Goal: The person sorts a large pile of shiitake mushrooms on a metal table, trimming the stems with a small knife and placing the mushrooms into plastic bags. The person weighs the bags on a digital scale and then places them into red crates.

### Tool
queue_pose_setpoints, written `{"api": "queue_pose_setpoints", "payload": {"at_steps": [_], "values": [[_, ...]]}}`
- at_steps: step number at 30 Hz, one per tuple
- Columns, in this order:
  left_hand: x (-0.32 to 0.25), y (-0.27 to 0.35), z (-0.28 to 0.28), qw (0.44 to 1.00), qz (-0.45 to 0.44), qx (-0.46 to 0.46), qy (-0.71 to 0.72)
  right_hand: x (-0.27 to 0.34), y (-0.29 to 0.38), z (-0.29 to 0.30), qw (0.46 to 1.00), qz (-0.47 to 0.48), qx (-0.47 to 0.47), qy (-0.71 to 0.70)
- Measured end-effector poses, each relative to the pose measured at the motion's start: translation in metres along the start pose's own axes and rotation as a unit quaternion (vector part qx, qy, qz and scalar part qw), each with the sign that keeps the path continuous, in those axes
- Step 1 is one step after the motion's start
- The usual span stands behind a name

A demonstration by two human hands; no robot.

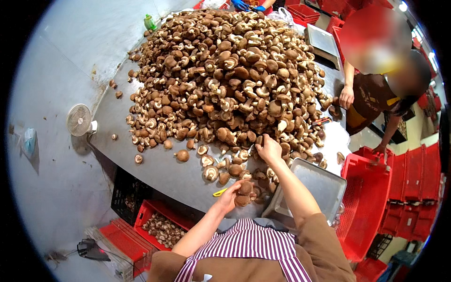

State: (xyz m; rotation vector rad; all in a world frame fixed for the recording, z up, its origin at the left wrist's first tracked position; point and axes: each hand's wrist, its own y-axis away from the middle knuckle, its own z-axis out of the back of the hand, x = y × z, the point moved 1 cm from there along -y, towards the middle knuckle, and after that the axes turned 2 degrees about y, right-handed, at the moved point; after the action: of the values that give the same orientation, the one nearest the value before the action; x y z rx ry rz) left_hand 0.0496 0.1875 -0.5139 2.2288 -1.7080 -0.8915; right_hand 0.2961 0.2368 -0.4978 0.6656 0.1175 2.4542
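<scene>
A large heap of shiitake mushrooms (218,81) covers most of a grey metal table (162,176). Close to my apron, my left hand (229,199) holds a couple of brown-capped mushrooms (246,188) against its fingers. My right hand (269,151) reaches to the near edge of the heap, with a mushroom cap (259,140) between thumb and fingers. Several loose mushrooms (211,173) lie between the heap and my left hand. A yellow-handled tool (220,192), probably a knife, lies just left of that hand; its far end is hidden.
Under my right forearm sits a metal tray (317,183), beside a red plastic crate (366,197). A co-worker's hand (346,97) rests at the right edge near an orange cutter (321,121). Blue-gloved hands (250,6) work opposite. A fan (79,120) stands left; a mushroom-filled crate (164,229) sits below.
</scene>
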Motion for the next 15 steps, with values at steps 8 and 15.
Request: {"api": "queue_pose_setpoints", "payload": {"at_steps": [8,15], "values": [[-0.007,0.001,0.007,1.000,-0.010,0.007,-0.022,-0.026,0.063,0.005,0.814,-0.051,0.234,-0.530],[-0.009,-0.009,0.006,0.999,-0.024,0.028,-0.023,0.011,0.111,0.019,0.880,0.139,0.278,-0.358]]}}
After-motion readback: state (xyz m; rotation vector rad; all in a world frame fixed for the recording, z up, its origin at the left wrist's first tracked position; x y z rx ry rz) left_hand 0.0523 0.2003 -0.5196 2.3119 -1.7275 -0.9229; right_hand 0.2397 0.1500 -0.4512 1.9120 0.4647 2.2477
